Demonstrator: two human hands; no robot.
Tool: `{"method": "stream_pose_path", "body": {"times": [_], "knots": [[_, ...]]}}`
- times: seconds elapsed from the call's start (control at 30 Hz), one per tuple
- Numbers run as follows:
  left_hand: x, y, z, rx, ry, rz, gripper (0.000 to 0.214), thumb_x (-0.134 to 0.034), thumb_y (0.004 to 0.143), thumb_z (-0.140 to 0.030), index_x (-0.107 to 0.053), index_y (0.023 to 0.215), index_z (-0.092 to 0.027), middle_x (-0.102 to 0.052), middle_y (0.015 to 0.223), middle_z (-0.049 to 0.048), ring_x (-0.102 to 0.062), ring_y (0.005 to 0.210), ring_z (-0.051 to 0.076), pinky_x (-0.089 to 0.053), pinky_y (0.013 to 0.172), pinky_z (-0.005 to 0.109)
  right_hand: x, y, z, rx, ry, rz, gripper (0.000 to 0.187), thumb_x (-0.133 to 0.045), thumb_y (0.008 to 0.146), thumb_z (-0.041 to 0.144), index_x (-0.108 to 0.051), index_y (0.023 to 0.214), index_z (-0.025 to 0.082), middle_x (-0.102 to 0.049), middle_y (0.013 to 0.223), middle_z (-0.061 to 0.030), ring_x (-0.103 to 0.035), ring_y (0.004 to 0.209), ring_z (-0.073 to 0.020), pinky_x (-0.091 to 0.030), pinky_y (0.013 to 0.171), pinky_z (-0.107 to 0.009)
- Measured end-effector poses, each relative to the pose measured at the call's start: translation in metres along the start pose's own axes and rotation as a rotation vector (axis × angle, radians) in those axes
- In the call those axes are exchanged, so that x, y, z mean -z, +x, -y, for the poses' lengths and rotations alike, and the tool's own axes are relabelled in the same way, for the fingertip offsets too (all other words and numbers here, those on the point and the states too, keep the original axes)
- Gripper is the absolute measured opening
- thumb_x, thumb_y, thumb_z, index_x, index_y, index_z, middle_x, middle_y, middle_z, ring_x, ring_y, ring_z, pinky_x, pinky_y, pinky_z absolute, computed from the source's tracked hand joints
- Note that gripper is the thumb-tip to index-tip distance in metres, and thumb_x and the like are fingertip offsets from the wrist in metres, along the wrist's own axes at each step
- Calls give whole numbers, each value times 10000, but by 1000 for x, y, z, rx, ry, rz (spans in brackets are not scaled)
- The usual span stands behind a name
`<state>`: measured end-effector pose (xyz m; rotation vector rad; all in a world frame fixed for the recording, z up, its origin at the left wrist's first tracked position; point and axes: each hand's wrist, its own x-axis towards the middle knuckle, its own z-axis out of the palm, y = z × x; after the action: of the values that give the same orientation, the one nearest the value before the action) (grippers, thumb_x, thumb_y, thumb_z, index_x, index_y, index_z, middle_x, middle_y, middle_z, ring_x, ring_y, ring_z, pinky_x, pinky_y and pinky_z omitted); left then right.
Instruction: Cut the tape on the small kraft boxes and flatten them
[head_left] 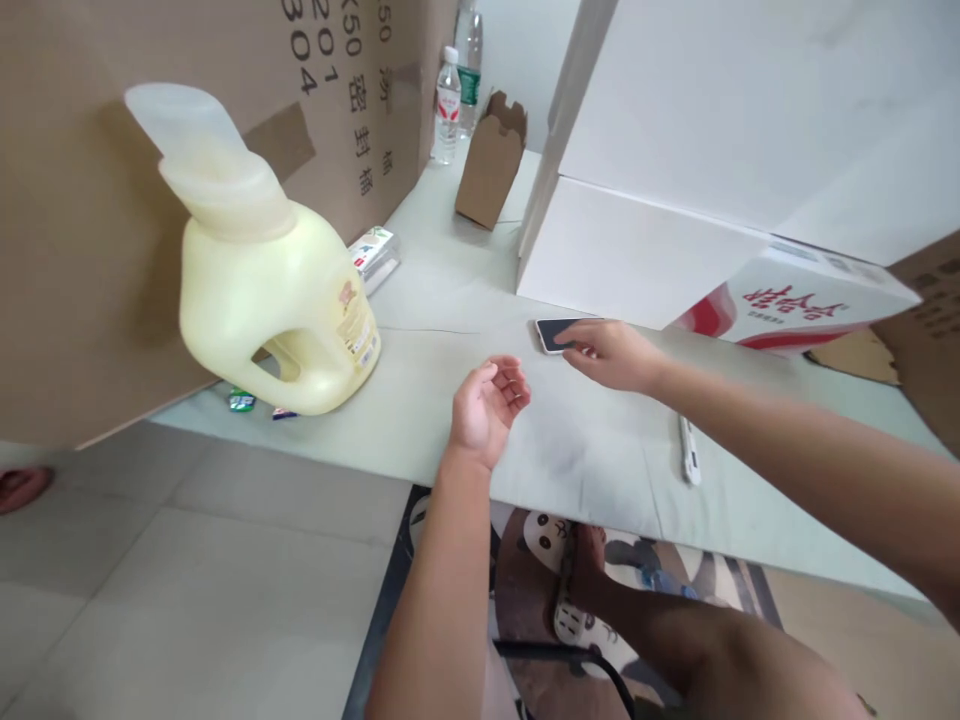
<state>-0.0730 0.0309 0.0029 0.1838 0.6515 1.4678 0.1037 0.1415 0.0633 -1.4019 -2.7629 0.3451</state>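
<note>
A white-edged smartphone (551, 336) with a dark screen lies on the pale cloth-covered table. My right hand (616, 356) reaches in from the right and grips its right end, fingers across the screen and thumb at the near edge. To the left, my left hand (484, 412) is held above the table's front part, palm turned inward and fingers loosely curled, with nothing in it. A slim white device (688, 452), perhaps a power bank, lies under my right forearm. The fingertips partly cover the phone.
A large yellow detergent jug (262, 290) stands left, before a big cardboard box (187, 40). Behind it sit a small clear-sided box (375, 255), water bottles (446, 108) and an open brown carton (491, 165). White boxes (637, 250) rise at right. A panda-patterned mat (540, 535) lies below.
</note>
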Motion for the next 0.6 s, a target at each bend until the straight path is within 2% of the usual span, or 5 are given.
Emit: {"method": "stream_pose_path", "body": {"times": [0.13, 0.3, 0.43, 0.53, 0.6], "knots": [[10, 8, -3, 19, -46, 2, 189, -630, 749, -331, -695, 800, -160, -597, 677, 19, -576, 623, 134, -464, 662, 275, 10, 96, 43, 39, 104, -98, 336, -577, 925, 238, -795, 1178, 199, -805, 1130, -66, -763, 1038, -247, -576, 1036, -407], [21, 17, 0, 76, -106, 134, 352, -649, 805, -533, -663, 742, -187, -250, 408, -94, -341, 423, 112, -342, 587, 280, 31, 217, 78, -108, 104, -207, 328, -532, 947, 91, -737, 1202, 70, -752, 1238, -94, -660, 1321, -271, -480, 1178, -432], [26, 23, 1, 144, -117, 246, 406, -635, 836, -597, -653, 764, -197, -212, 391, -110, -227, 399, 105, -269, 568, 290, 49, 285, 73, -269, 127, -289, 356, -514, 1003, 125, -579, 1301, -59, -602, 1458, -199, -524, 1464, -314, -395, 1233, -449], [28, 25, 0, 149, -147, 245, 442, -615, 846, -631, -654, 763, -199, -212, 382, -111, -193, 396, 105, -244, 568, 301, 54, 321, 60, -376, 258, -462, 498, -530, 1028, 159, -375, 1455, -45, -402, 1623, -245, -448, 1523, -303, -354, 1252, -434], [29, 25, 0, 146, -187, 245, 478, -587, 853, -665, -649, 755, -202, -210, 376, -110, -183, 389, 106, -232, 564, 309, 55, 339, 52, -404, 313, -550, 542, -565, 1014, 189, -355, 1460, -39, -324, 1673, -268, -349, 1589, -307, -289, 1279, -457]]}}
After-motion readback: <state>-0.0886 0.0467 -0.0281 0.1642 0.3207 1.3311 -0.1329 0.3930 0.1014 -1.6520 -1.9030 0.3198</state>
